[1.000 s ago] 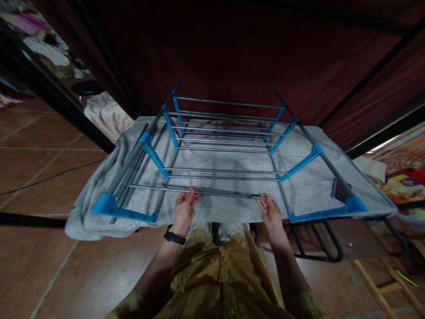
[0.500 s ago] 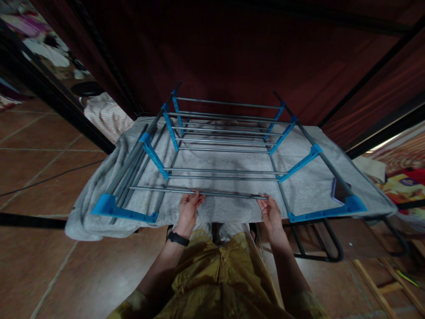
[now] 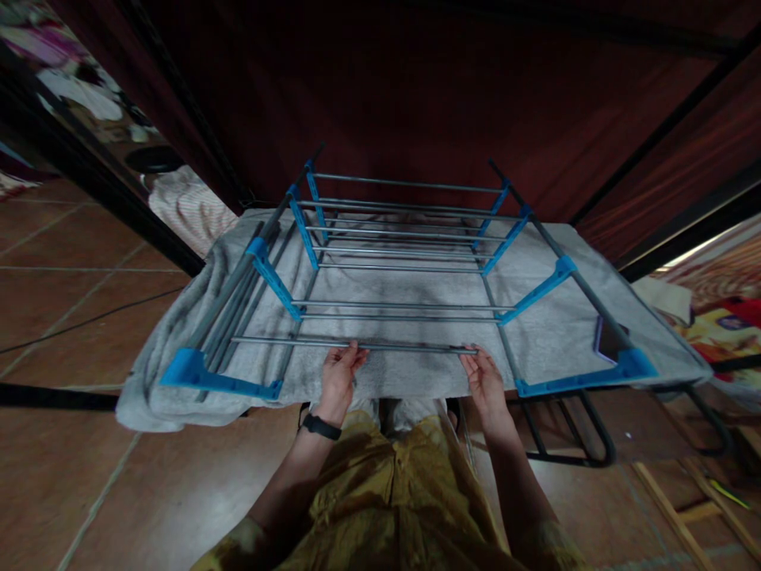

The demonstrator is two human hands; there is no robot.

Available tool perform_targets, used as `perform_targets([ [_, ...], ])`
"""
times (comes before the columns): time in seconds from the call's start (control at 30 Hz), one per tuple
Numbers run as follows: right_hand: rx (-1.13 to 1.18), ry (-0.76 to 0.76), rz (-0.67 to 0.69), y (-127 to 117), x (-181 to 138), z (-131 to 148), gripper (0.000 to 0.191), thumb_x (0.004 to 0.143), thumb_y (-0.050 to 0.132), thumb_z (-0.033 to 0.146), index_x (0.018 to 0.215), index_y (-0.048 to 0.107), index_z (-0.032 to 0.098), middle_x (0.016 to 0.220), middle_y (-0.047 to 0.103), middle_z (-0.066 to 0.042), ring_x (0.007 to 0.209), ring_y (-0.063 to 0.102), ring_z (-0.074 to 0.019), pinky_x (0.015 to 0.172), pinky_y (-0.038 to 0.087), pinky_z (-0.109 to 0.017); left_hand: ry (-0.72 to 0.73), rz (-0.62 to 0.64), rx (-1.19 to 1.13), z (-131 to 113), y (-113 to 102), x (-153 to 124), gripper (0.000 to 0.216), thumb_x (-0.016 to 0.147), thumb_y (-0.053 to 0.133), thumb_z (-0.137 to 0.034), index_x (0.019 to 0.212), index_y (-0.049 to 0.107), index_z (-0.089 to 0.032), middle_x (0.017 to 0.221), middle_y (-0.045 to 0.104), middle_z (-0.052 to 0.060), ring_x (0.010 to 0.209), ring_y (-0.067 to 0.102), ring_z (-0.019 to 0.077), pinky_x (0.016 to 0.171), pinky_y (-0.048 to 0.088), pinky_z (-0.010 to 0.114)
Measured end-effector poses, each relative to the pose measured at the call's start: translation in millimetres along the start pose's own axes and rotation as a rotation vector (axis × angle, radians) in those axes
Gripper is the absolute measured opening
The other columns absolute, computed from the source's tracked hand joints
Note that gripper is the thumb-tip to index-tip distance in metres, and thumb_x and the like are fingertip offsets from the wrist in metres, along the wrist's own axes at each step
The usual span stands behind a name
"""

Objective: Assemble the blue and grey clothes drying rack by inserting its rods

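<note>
A thin grey metal tube (image 3: 410, 347) lies crosswise in front of me, held between my two hands. My left hand (image 3: 340, 374) is closed on it near its middle. Fingertips of my right hand (image 3: 483, 376) pinch its right end. Beyond it stands a rack frame of grey tubes with blue plastic brackets (image 3: 538, 292), several crossbars spanning its two sides. The nearest brackets, a left one (image 3: 219, 381) and a right one (image 3: 594, 382), have no bar between them. More loose tubes (image 3: 238, 317) rest inside the left side of the frame.
The rack stands on a grey blanket (image 3: 416, 377) over a low surface. A phone (image 3: 607, 341) lies at the right. A dark red curtain (image 3: 404, 103) hangs behind. Black metal poles (image 3: 107, 151) flank the area. A dark cable (image 3: 95, 317) crosses the tiled floor at left.
The tube's left end has dipped slightly toward me, making it lie more nearly level. Both hands keep their hold on it; the rack looks unchanged.
</note>
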State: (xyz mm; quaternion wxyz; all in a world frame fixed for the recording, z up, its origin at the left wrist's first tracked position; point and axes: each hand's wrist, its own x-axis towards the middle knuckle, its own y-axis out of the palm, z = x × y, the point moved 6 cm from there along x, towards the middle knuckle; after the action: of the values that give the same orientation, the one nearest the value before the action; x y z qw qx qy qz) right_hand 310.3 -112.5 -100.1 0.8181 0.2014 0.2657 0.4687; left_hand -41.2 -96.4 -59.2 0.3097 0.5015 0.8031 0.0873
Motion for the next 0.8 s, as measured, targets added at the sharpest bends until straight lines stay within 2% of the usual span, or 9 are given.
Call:
perform_targets([
  [0.13, 0.003, 0.024, 0.0, -0.9, 1.0, -1.2, 0.018, 0.075, 0.081, 0.028, 0.089, 0.07, 0.023, 0.101, 0.075, -0.002, 0.099, 0.071, -0.0166, 0.104, 0.054, -0.037, -0.016, 0.004, 0.01, 4.8, 1.1, -0.5, 0.047, 0.056, 0.092, -0.035, 0.07, 0.05, -0.019, 0.068, 0.067, -0.001, 0.071, 0.072, 0.0181, 0.069, 0.053, 0.028],
  [0.3, 0.026, 0.011, -0.022, -3.4, 0.8, -1.8, 0.018, 0.077, 0.081, 0.03, 0.089, 0.069, 0.023, 0.1, 0.075, -0.002, 0.098, 0.071, -0.0154, 0.103, 0.055, -0.036, -0.024, 0.036, 0.044, 9.2, 2.0, -0.5, 0.041, 0.061, 0.09, -0.036, 0.075, 0.056, -0.017, 0.07, 0.069, 0.001, 0.072, 0.073, 0.0186, 0.07, 0.053, 0.029],
  [0.5, 0.057, -0.012, -0.052, -8.7, 2.8, -3.3, 0.017, 0.08, 0.078, 0.031, 0.088, 0.066, 0.023, 0.099, 0.073, -0.001, 0.096, 0.07, -0.0146, 0.103, 0.055, -0.036, 0.01, 0.022, -0.025, 0.7, -0.7, 0.2, 0.04, 0.066, 0.088, -0.038, 0.074, 0.054, -0.018, 0.07, 0.068, 0.0, 0.073, 0.073, 0.0183, 0.068, 0.053, 0.028],
  [0.63, 0.042, -0.031, -0.062, -10.9, 2.9, -3.5, 0.017, 0.082, 0.076, 0.033, 0.09, 0.065, 0.023, 0.099, 0.072, -0.002, 0.099, 0.069, -0.016, 0.103, 0.055, -0.038, 0.032, -0.033, -0.058, -9.0, -8.8, 4.6, 0.03, 0.076, 0.08, -0.034, 0.075, 0.056, -0.018, 0.074, 0.069, 0.001, 0.07, 0.071, 0.0161, 0.068, 0.054, 0.027],
  [0.8, 0.028, -0.043, -0.064, -11.5, 1.7, -3.4, 0.016, 0.082, 0.075, 0.034, 0.09, 0.065, 0.025, 0.098, 0.072, -0.002, 0.1, 0.069, -0.0162, 0.103, 0.055, -0.039, 0.048, -0.078, -0.057, -17.3, -21.5, 10.8, 0.011, 0.092, 0.063, -0.026, 0.092, 0.065, -0.015, 0.078, 0.071, 0.004, 0.07, 0.07, 0.0134, 0.072, 0.055, 0.026],
])
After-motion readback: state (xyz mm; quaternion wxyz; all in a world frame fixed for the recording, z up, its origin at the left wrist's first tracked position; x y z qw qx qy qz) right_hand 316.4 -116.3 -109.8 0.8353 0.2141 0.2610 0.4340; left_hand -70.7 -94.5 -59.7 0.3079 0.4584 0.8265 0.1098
